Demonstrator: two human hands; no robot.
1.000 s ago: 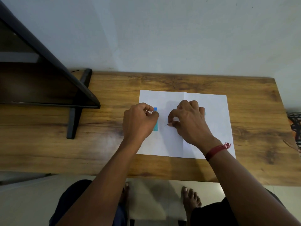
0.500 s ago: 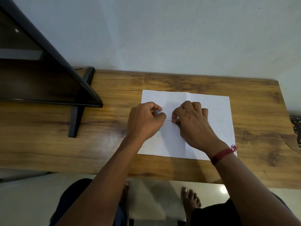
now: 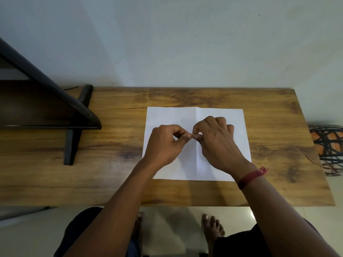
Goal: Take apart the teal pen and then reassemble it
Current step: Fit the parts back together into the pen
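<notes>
My left hand [image 3: 163, 145] and my right hand [image 3: 217, 141] meet fingertip to fingertip above the middle of a white sheet of paper [image 3: 167, 115] on the wooden table [image 3: 111, 182]. Both hands have curled fingers, with thumb and forefinger pinched. Only a small pale sliver of the pen part [image 3: 194, 134] shows where the fingertips touch. The teal pen body is hidden inside my left fingers, and no teal shows anywhere on the paper.
A dark monitor on a black stand [image 3: 74, 130] takes up the table's left side. A woven basket [image 3: 328, 145] stands past the table's right edge. A wall runs close behind the table. My bare feet are on the floor under the front edge.
My hands have closed the gap between them. The teal piece seen in my left hand and the thin refill in my right have come together and are now covered by my fingers.
</notes>
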